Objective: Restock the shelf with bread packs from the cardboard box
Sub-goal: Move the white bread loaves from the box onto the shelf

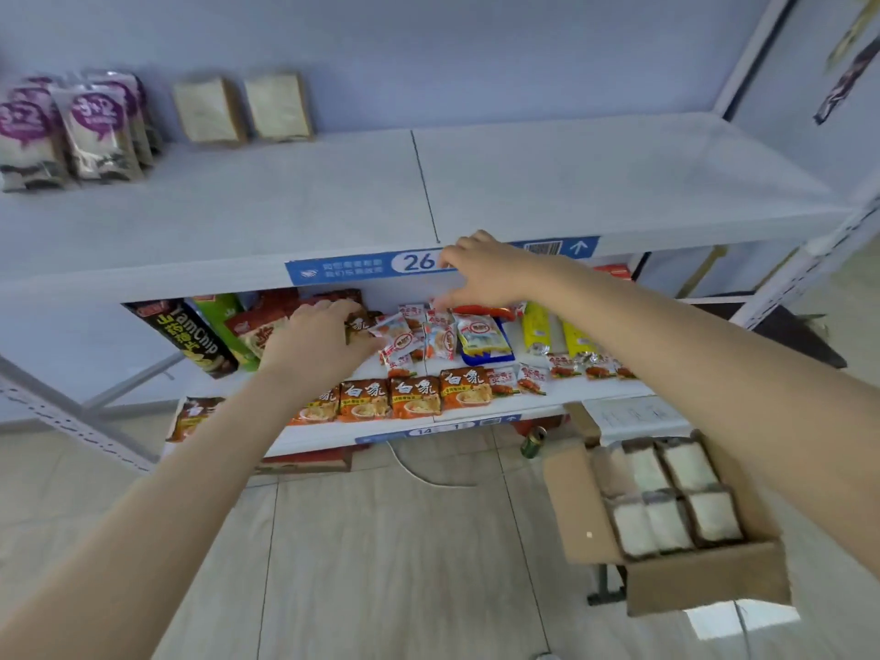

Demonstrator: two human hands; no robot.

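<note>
Cardboard box [590,516], lower right, holds bread packs [666,497] in rows. Both bare arms stretch forward to the middle shelf [571,400]. Left hand [319,340] lies palm-down, fingers loosely spread over snack packets [266,331]. Right hand [485,273] has its fingers bent downward at small red-and-white packets [409,340]; whether it grips one cannot be told. Two shelved loaves [209,111] stand on the top shelf [571,183].

I get a single view, from a wide-angle camera on the person's head, facing forward and tilted down at the shelf [571,183] from close range. Its upper board fills the top half, and the floor [381,564] and cardboard box [705,578] sit below, box at lower right.
</note>
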